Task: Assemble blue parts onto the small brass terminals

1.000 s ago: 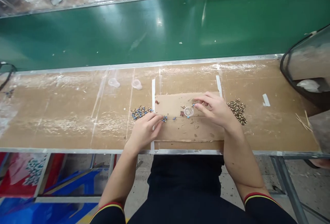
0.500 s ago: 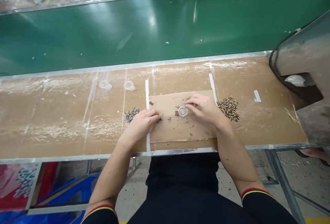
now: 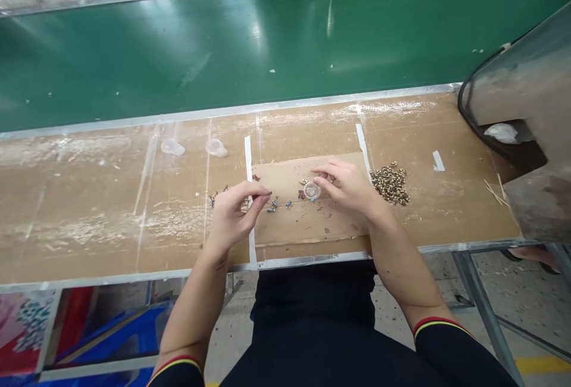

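Note:
My left hand [image 3: 238, 211] is raised just above the left edge of a cardboard sheet [image 3: 276, 229], its thumb and forefinger pinching a tiny dark piece [image 3: 269, 193] too small to make out. Several small blue-and-brass pieces [image 3: 274, 203] lie on the cardboard beside it. Over a small clear cup [image 3: 312, 189] hovers my right hand [image 3: 345, 188], fingers bent around a thin stick [image 3: 313, 187] whose lower end is in the cup. Next to the cup are a few reddish-brown bits [image 3: 301, 194].
A pile of small brass-coloured pieces [image 3: 391, 185] lies right of the cardboard. Blue-and-brass pieces [image 3: 213, 198] sit partly behind my left hand. Two clear plastic cups [image 3: 216, 147] rest further left. Thin wooden sticks [image 3: 496, 194] lie at right. A green belt [image 3: 250, 54] runs behind.
My left hand has lifted from the small blue pieces and turned, now with a tiny piece in its fingertips. My right hand stays by the cup. The whole view has shifted slightly.

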Tool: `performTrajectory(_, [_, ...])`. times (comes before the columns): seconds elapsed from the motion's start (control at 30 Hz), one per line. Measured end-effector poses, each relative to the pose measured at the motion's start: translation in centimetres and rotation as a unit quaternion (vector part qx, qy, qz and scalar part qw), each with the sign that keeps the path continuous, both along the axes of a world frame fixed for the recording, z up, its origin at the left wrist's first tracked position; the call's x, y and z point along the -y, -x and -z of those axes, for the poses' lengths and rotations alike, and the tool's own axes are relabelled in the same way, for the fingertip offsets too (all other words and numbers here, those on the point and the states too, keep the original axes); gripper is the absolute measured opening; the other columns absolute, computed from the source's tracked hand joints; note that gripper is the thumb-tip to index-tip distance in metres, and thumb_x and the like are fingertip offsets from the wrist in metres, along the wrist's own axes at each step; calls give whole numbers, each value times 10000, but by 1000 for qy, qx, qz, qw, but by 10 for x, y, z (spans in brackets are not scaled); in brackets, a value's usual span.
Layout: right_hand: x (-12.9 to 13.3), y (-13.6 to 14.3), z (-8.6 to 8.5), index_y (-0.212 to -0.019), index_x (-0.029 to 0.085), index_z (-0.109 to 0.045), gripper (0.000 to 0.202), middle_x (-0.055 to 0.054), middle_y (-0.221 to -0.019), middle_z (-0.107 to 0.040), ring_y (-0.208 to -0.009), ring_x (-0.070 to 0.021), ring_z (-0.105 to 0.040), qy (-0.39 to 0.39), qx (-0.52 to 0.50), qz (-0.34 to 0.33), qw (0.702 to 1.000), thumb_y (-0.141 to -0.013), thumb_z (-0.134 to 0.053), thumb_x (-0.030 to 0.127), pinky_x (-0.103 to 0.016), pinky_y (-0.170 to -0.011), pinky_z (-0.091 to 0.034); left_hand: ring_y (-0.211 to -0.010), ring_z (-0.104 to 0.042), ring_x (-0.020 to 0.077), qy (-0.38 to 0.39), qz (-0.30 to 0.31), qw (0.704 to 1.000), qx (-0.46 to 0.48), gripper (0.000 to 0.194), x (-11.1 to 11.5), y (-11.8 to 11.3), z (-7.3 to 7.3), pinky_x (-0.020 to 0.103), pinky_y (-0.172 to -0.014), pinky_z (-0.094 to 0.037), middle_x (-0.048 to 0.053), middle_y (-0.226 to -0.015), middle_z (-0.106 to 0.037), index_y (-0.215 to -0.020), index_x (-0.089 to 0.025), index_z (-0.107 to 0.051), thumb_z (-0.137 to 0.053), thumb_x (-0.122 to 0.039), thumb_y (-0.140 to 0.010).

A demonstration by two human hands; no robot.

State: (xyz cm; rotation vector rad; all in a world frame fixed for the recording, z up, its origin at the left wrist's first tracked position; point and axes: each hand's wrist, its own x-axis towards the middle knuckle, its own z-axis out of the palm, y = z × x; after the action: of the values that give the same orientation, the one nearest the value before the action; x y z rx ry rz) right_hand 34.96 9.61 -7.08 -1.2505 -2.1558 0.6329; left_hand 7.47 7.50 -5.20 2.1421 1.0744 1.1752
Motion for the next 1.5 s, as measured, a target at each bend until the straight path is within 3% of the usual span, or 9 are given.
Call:
performTrajectory(0.1, [0, 2, 0, -1004, 183, -725, 202, -88, -953, -730, -891, -221, -682, -4, -4, -19, 1000, -998, -546, 275, -367, -818, -545, -715, -688, 120, 41, 19, 995, 88, 74, -3, -23, -2, 233, -641, -543, 12, -796, -738, -897, -201, -706, -684, -130, -891])
performTrajectory(0.23, [-1, 1, 2, -932, 197, -725, 200, -78, -929, -726, -881, -216, -677, -14, -17, -30, 999, -997, -545, 255, -368, -808, -552, -710, -696, 117, 101, 11, 977, 185, 74, -8, -41, 7, 219, -638, -564, 17, -773, -740, -826, -191, -719, -780, -155, -807])
performTrajectory(0.47, [1, -1, 1, -1106, 177, -687, 196, -97, -995, -718, -910, -235, -671, 3, 8, 5, 1000, -968, -626, 302, -384, -830, -547, -593, -683, 124, 230, -60, 934, 266, 254, -6, -37, 26, 211, -526, -561, 26, -698, -730, -714, -168, -701, -900, -322, -679])
performTrajectory(0.63, [2, -1, -2, -978, 197, -702, 138, -79, -953, -720, -895, -223, -661, 2, 12, -4, 1000, -988, -581, 263, -375, -801, -541, -629, -708, 142, 279, -61, 919, 273, 248, -4, -36, 26, 231, -558, -579, 39, -721, -736, -751, -169, -723, -873, -364, -722])
performTrajectory(0.9, [4, 4, -4, -878, 208, -710, 147, -47, -812, -686, -797, -193, -640, -48, -18, -65, 997, -978, -603, 225, -329, -706, -528, -675, -679, 115, 290, -28, 900, 323, 262, -5, -38, 27, 226, -634, -583, 16, -761, -684, -814, -186, -676, -814, -409, -800])
performTrajectory(1.03, [5, 4, -6, -844, 201, -701, 167, -36, -773, -668, -761, -177, -617, -40, -13, -87, 995, -978, -613, 247, -317, -693, -514, -657, -635, 94, 298, -30, 895, 331, 271, -5, -37, 26, 193, -597, -545, 15, -765, -668, -784, -177, -658, -856, -359, -747])
performTrajectory(1.3, [4, 3, -5, -807, 207, -692, 176, -42, -757, -675, -749, -190, -625, -60, -13, -43, 997, -963, -616, 237, -333, -681, -515, -612, -667, 120, 314, -44, 898, 305, 373, -4, -39, 23, 222, -561, -565, 27, -712, -700, -718, -169, -640, -902, -432, -682])
performTrajectory(1.5, [5, 5, -5, -788, 214, -696, 213, -38, -737, -653, -732, -184, -612, -51, -3, -62, 997, -968, -591, 256, -322, -663, -504, -632, -718, 142, 314, -25, 897, 311, 384, -3, -41, 24, 240, -568, -596, 47, -748, -741, -733, -169, -648, -878, -477, -721])
